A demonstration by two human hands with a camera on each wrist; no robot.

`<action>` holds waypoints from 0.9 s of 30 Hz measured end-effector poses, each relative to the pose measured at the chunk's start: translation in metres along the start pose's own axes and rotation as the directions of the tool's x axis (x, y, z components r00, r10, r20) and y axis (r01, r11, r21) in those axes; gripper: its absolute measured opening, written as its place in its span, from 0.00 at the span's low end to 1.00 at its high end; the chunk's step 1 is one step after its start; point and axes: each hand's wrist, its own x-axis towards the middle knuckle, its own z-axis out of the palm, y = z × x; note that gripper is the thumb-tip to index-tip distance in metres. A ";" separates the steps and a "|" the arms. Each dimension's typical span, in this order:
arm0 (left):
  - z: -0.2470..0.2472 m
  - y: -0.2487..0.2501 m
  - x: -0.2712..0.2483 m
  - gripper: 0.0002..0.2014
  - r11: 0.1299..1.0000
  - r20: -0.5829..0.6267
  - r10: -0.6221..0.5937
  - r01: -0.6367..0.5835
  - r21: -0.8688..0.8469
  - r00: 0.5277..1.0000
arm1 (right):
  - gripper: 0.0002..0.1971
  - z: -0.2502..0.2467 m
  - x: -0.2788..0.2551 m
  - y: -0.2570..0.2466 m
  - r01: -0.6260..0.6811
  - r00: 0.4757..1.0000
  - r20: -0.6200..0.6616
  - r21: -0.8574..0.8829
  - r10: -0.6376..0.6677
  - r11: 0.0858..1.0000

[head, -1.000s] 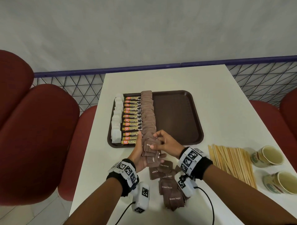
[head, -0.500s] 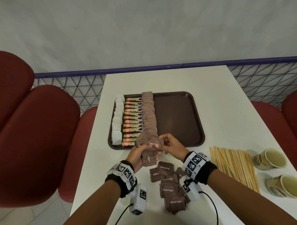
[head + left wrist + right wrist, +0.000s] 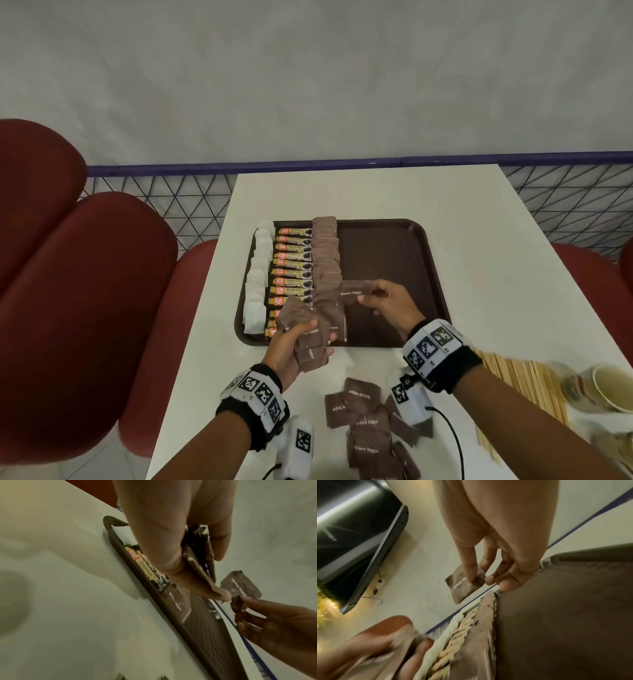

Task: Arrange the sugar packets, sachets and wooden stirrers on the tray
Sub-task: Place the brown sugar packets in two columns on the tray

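Observation:
A brown tray (image 3: 394, 260) holds a column of white sachets (image 3: 258, 284), a column of orange coffee sticks (image 3: 293, 270) and a column of brown sugar packets (image 3: 325, 253). My left hand (image 3: 298, 342) grips a stack of brown sugar packets (image 3: 308, 346) over the tray's near edge, seen edge-on as a stack (image 3: 199, 561) in the left wrist view. My right hand (image 3: 387, 301) pinches one brown sugar packet (image 3: 356, 291) above the tray, right of the column; the same packet (image 3: 465, 586) shows in the right wrist view. Wooden stirrers (image 3: 520, 380) lie on the table at right.
Loose brown sugar packets (image 3: 366, 421) lie on the white table (image 3: 479, 274) near me. Two cups (image 3: 609, 387) stand at the right edge beyond the stirrers. Red seats (image 3: 85, 291) flank the table on the left, and a mesh railing (image 3: 154, 205) runs behind.
My right hand has drawn one packet off the stack and moved it right and forward over the tray. The left hand with the stack has shifted slightly left.

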 end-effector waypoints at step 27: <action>-0.065 0.040 0.029 0.16 0.996 -0.020 0.075 -0.076 -0.049 0.997 | 0.04 0.005 0.208 -0.031 -0.176 0.938 -0.345 -0.441 0.015 0.880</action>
